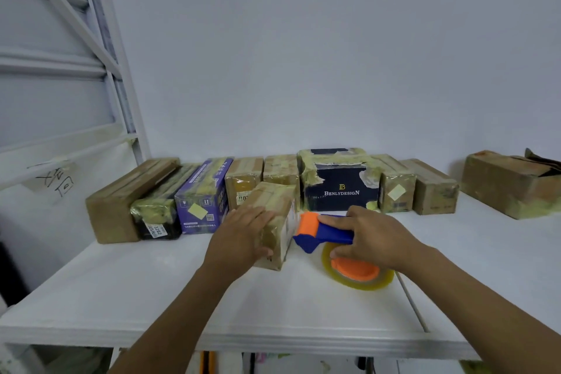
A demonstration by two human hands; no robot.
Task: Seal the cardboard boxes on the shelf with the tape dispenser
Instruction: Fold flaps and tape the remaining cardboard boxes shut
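Two hands: both yours, reaching in over the white shelf (pixel 151 297), forearms bare.
L hand (pixel 243 234): laid flat on the front box (pixel 273 197). Fingers straightish & spread over its top, thumb down on the near end face. Pressing, not wrapped round it.
R hand (pixel 373 237): curled tight round the blue handle of the tape dispenser (pixel 328 232), fingertips tucked under by the roll.
Dispenser pos: just R of the front box, orange roller end aimed at the box's R side w/ the white label. Touching or a hair apart, can't tell.
Tape roll (pixel 364 284): clear-yellowish, on an orange hub, under your R hand, low at the shelf. Resting on it or not, can't tell.
Front box: brown cardboard, yellowed tape strips along the top. Sits fwd of the others, angled.
Back row (pixel 243 182): eight boxes side by side vs. the wall, most w/ yellowed tape.
Navy box (pixel 340 188): reads BENLYDESIGN, tallest in the row, right behind the dispenser.
Purple box (pixel 202 200): third from L, yellow sticker on its front.
Far-R box (pixel 504 188): bigger, well apart from the row, top flap sticking up.
Rack frame (pixel 100 39): white metal, L side, handwritten note (pixel 57 182) stuck below it.
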